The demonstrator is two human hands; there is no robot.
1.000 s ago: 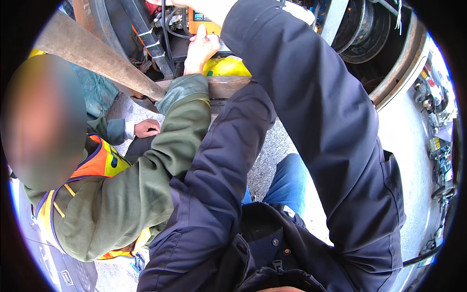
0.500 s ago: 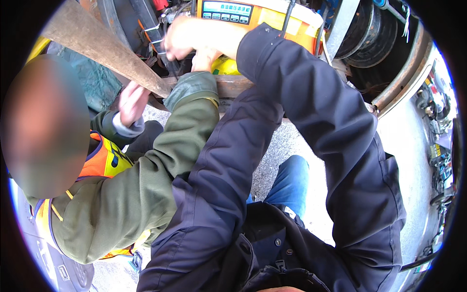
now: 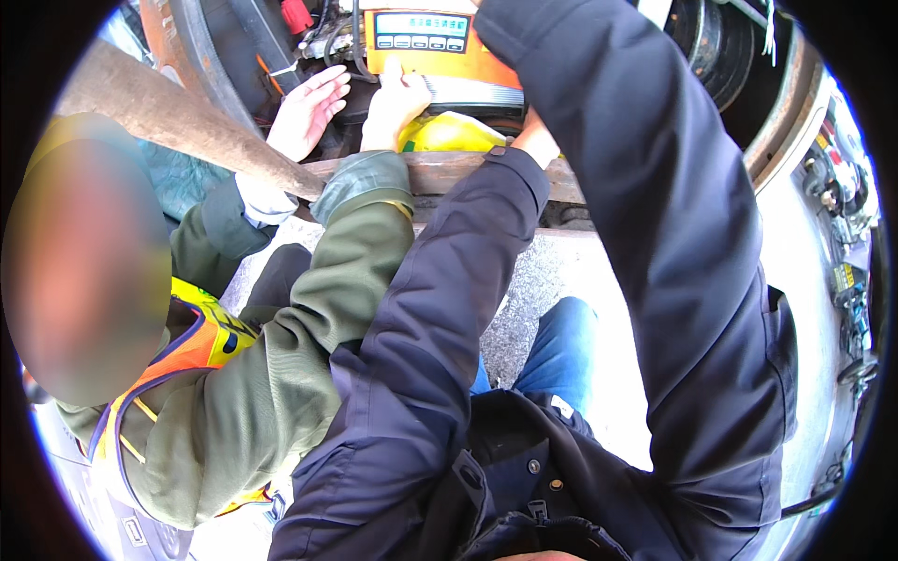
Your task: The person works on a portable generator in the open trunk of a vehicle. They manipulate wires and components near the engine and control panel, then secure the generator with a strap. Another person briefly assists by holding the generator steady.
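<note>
An orange machine (image 3: 440, 65) with a pale display, a row of buttons and a ribbed grey lower edge sits at the top. Close to its lower right corner is my left hand (image 3: 536, 140); the wrist shows, but my right sleeve hides the fingers. My right arm (image 3: 645, 187) reaches up past the machine's right side, its hand beyond the top edge of the picture. Beneath the machine lies a smooth yellow object (image 3: 454, 133). A co-worker's hand (image 3: 395, 101) touches the machine's lower left edge, and that person's other hand (image 3: 313, 107) is held open beside it.
A worn rail (image 3: 449, 175) runs across in front of the machine. From the upper left a thick brown beam (image 3: 178, 117) slants down to it. Dark round wheel rims (image 3: 716, 47) stand at the upper right, inside a rusty curved edge (image 3: 786, 112). The co-worker is close on my left.
My right hand has swept from over the machine's front up and right, out of view. My left wrist now shows near the lower right corner. The co-worker's free hand has risen toward the machine.
</note>
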